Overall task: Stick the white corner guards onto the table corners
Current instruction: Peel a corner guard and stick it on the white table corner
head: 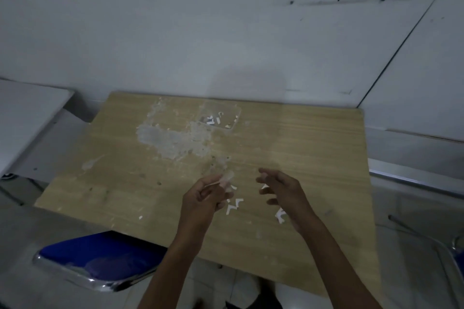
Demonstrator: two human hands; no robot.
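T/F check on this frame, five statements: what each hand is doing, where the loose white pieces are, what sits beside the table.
1. The left hand pinches a small translucent corner guard. True.
2. The right hand grips a pair of scissors. False: it holds nothing, its fingers spread loosely above the table.
3. Small white paper scraps lie on the light wooden table between the hands. True.
4. The clear plastic tray sits at the table's near edge. False: it sits near the far edge, by the wall.
5. The chair with a blue seat and chrome frame stands to the right of the table. False: it is at the near left corner.
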